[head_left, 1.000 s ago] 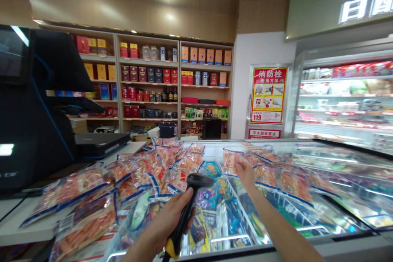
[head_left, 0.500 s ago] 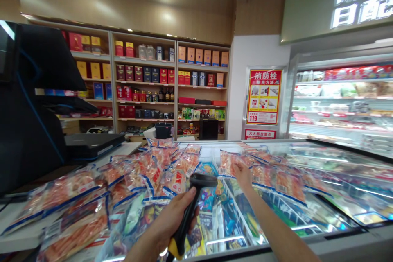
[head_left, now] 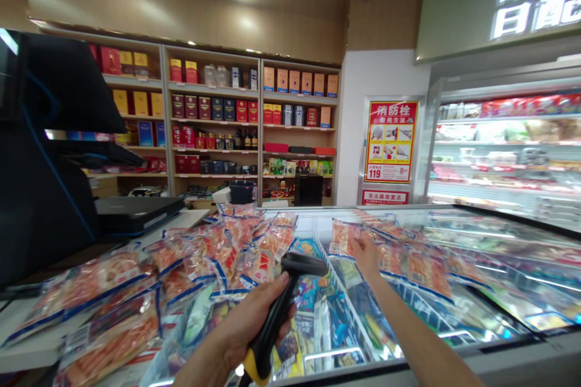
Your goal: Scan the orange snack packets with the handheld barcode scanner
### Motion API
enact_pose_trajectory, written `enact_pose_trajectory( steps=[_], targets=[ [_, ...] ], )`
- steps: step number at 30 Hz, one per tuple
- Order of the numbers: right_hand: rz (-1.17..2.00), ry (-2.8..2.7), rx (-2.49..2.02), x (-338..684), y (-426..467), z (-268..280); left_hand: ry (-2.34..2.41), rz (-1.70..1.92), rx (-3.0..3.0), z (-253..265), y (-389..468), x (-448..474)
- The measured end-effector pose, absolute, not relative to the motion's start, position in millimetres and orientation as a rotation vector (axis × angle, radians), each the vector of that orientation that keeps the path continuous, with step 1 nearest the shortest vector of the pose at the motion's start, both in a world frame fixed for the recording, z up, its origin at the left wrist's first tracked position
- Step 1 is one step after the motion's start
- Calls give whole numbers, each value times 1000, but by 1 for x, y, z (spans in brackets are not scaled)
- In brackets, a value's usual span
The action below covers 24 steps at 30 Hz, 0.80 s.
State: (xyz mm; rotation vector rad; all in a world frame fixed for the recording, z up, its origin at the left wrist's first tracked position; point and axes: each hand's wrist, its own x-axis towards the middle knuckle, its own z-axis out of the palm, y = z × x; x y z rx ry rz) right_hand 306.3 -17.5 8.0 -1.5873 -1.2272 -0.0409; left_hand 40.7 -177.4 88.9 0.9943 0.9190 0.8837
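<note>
My left hand (head_left: 258, 317) is wrapped round the handle of a black and yellow barcode scanner (head_left: 284, 290), whose head points to the right. Farther out, my right hand (head_left: 367, 257) pinches the right side of a clear, blue-edged bag of pinkish food (head_left: 344, 237) on the freezer's glass top. The fingertips are partly hidden against the bag. To the left lies a heap of similar bags (head_left: 227, 242). More bags (head_left: 426, 269) lie to the right of my right hand.
Under the glass of the chest freezer (head_left: 336, 363) show colourful packets. A black checkout machine (head_left: 49, 151) and a flat black scale (head_left: 136, 211) stand at the left. Shelves of boxed goods (head_left: 213, 109) line the back wall. A lit refrigerated case (head_left: 508, 151) is at the right.
My right hand and the bag in it have shifted slightly to the right. The scanner in my left hand has turned a little, its head moving slightly right.
</note>
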Motion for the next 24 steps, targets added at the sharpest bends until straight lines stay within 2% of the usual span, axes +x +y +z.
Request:
enact_pose_trajectory(
  steps=[8, 11, 14, 17, 21, 24],
  targets=[
    [-55, -1395, -1773, 300, -23, -4, 956, 901, 1040, 89, -178, 39],
    [-323, -1562, -1788, 286, -34, -10, 988, 919, 1041, 86, -177, 35],
    [-509, -1971, -1644, 272, -43, -19, 1019, 934, 1038, 80, -172, 31],
    [-390, -2226, -1666, 268, -48, -27, 1020, 941, 1051, 76, -168, 28],
    [-124, -2261, -1747, 275, -50, -27, 1013, 932, 1059, 74, -168, 26],
    [-67, -2214, -1752, 282, -52, -26, 1012, 925, 1061, 76, -170, 25]
  ],
)
